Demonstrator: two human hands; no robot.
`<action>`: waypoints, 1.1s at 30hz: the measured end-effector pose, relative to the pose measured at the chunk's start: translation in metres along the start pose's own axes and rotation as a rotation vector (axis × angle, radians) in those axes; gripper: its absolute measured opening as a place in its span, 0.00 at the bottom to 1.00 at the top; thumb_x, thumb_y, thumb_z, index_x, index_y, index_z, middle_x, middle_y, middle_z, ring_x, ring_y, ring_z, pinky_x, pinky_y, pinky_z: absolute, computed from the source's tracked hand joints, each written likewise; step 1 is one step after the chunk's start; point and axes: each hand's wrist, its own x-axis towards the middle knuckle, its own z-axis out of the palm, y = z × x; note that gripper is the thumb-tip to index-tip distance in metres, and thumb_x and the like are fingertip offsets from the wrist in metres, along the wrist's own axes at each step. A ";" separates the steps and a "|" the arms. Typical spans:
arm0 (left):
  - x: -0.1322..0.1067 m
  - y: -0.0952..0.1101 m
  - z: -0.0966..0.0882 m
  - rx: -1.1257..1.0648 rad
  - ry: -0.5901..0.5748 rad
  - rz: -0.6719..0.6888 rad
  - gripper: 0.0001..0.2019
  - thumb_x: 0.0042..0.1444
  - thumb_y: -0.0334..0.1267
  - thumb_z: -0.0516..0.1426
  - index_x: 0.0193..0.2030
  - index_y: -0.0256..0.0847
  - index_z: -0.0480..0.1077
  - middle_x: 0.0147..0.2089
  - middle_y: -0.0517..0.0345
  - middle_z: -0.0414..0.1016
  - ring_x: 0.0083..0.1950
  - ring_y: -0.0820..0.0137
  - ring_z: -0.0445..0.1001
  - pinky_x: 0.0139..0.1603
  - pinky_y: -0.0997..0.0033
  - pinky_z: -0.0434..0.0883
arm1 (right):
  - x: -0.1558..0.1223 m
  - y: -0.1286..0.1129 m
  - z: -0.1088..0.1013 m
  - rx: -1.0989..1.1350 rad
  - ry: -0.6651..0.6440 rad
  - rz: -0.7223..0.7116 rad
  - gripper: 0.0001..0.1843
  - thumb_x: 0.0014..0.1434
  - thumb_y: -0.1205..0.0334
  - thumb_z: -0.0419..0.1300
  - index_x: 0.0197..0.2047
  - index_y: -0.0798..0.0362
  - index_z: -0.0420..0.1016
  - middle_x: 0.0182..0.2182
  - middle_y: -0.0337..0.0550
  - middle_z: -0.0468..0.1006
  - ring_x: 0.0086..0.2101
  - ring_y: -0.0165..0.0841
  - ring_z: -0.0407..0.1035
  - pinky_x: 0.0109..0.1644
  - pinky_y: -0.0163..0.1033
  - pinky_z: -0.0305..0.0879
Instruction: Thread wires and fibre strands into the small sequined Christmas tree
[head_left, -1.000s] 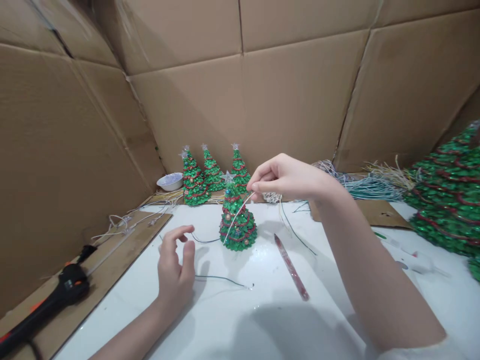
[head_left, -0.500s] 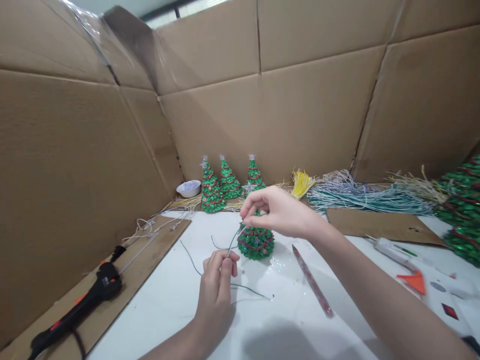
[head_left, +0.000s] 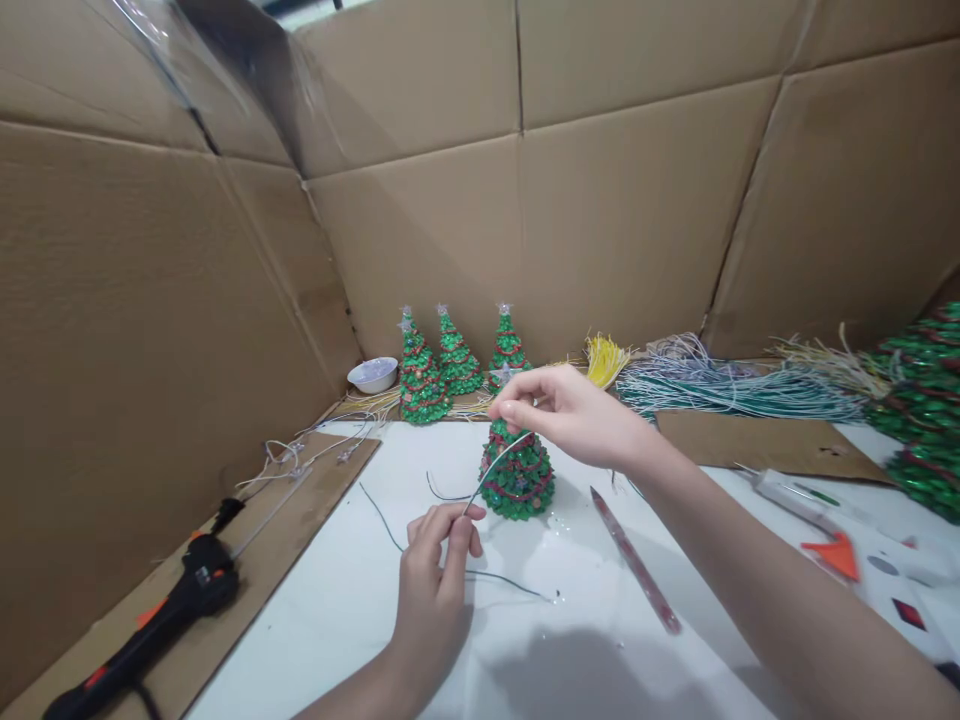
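My left hand [head_left: 441, 560] is closed, thumb against fingers, on a thin green wire [head_left: 491, 468]. Other dark green wire ends [head_left: 381, 515] stick out around this hand, some lying over the white table. From the left fingers the wire curves up to my right hand [head_left: 559, 410], passing under its thumb. The right thumb and fingers are pinched together on it, though the exact grip is partly hidden. Just behind and below the right hand stands a small green Christmas tree [head_left: 517, 490] with red garland and a star [head_left: 504, 374] on top.
Decorated trees [head_left: 424, 385], a white bowl [head_left: 373, 374] and bundles of wires [head_left: 739, 390] line the back. A black glue gun [head_left: 191, 590] lies on cardboard at left. A reddish pen-like tool [head_left: 637, 565] and a white glue gun [head_left: 795, 500] lie at right. Cardboard walls [head_left: 420, 240] enclose the table.
My right hand has moved up and slightly right, and a longer stretch of wire now shows between the hands. My left hand has stayed nearly in place. The view has shifted slightly.
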 end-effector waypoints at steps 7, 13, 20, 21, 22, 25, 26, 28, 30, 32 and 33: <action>0.002 0.002 -0.001 0.021 0.018 0.026 0.11 0.58 0.42 0.47 0.34 0.44 0.69 0.25 0.62 0.71 0.36 0.66 0.67 0.42 0.67 0.59 | 0.001 0.001 -0.002 0.087 0.012 0.048 0.08 0.58 0.70 0.50 0.37 0.58 0.70 0.30 0.41 0.73 0.28 0.23 0.65 0.31 0.29 0.59; 0.001 0.002 -0.001 0.036 0.021 0.004 0.12 0.58 0.44 0.47 0.35 0.44 0.69 0.26 0.60 0.72 0.38 0.65 0.68 0.43 0.65 0.61 | 0.001 0.004 -0.006 0.094 -0.059 0.084 0.12 0.57 0.72 0.49 0.42 0.59 0.69 0.33 0.43 0.75 0.22 0.21 0.60 0.23 0.29 0.52; 0.001 0.004 -0.001 0.048 0.010 0.019 0.11 0.58 0.44 0.47 0.34 0.44 0.69 0.26 0.61 0.72 0.38 0.65 0.69 0.43 0.65 0.61 | 0.002 0.005 -0.006 0.159 -0.036 0.102 0.14 0.47 0.71 0.59 0.40 0.58 0.68 0.26 0.40 0.74 0.25 0.25 0.67 0.25 0.30 0.60; 0.001 0.005 0.000 0.047 0.010 0.023 0.11 0.58 0.43 0.48 0.34 0.44 0.69 0.26 0.61 0.73 0.38 0.65 0.69 0.43 0.65 0.61 | 0.002 0.006 -0.006 0.165 -0.026 0.103 0.15 0.46 0.69 0.61 0.40 0.58 0.67 0.24 0.38 0.73 0.24 0.26 0.66 0.26 0.30 0.60; 0.001 0.005 0.000 0.045 0.009 0.026 0.11 0.58 0.43 0.48 0.34 0.44 0.69 0.26 0.61 0.73 0.38 0.65 0.69 0.43 0.65 0.61 | 0.002 0.006 -0.006 0.165 -0.018 0.095 0.16 0.44 0.68 0.62 0.39 0.58 0.68 0.22 0.37 0.71 0.24 0.26 0.66 0.26 0.30 0.60; 0.001 0.005 -0.001 0.044 0.008 0.030 0.11 0.58 0.42 0.47 0.33 0.44 0.69 0.26 0.61 0.73 0.39 0.65 0.69 0.44 0.65 0.60 | 0.001 0.005 -0.007 0.127 -0.005 0.058 0.14 0.46 0.65 0.62 0.38 0.58 0.70 0.23 0.36 0.71 0.22 0.23 0.64 0.24 0.30 0.58; 0.000 0.005 -0.001 0.046 0.008 0.032 0.11 0.58 0.42 0.47 0.33 0.44 0.69 0.26 0.61 0.73 0.39 0.65 0.69 0.44 0.65 0.60 | 0.001 0.004 -0.007 0.107 -0.002 0.053 0.11 0.47 0.65 0.61 0.36 0.58 0.71 0.24 0.37 0.72 0.21 0.22 0.62 0.23 0.29 0.56; 0.000 0.005 -0.001 0.051 0.007 0.044 0.11 0.58 0.42 0.47 0.34 0.44 0.69 0.26 0.61 0.73 0.38 0.65 0.69 0.43 0.65 0.60 | 0.000 0.001 -0.007 0.064 -0.004 0.061 0.06 0.49 0.64 0.59 0.32 0.58 0.73 0.24 0.39 0.73 0.19 0.20 0.59 0.21 0.29 0.53; 0.000 0.005 -0.002 0.053 0.002 0.061 0.11 0.58 0.42 0.47 0.34 0.44 0.69 0.26 0.61 0.73 0.38 0.65 0.69 0.44 0.65 0.60 | -0.001 -0.001 -0.007 0.026 0.016 0.091 0.09 0.51 0.60 0.58 0.27 0.58 0.72 0.19 0.37 0.72 0.16 0.20 0.57 0.19 0.30 0.50; 0.000 0.005 -0.001 0.055 -0.007 0.073 0.11 0.58 0.42 0.47 0.34 0.44 0.69 0.26 0.61 0.73 0.38 0.66 0.68 0.43 0.65 0.60 | -0.001 -0.001 -0.007 -0.002 0.044 0.109 0.13 0.52 0.56 0.57 0.23 0.57 0.71 0.14 0.35 0.68 0.15 0.21 0.56 0.19 0.30 0.49; 0.000 0.005 -0.001 0.055 -0.010 0.073 0.11 0.58 0.42 0.47 0.34 0.44 0.69 0.26 0.61 0.73 0.38 0.66 0.68 0.43 0.65 0.60 | -0.001 0.000 -0.007 -0.007 0.051 0.111 0.16 0.53 0.55 0.56 0.22 0.57 0.70 0.12 0.35 0.66 0.15 0.21 0.56 0.19 0.30 0.50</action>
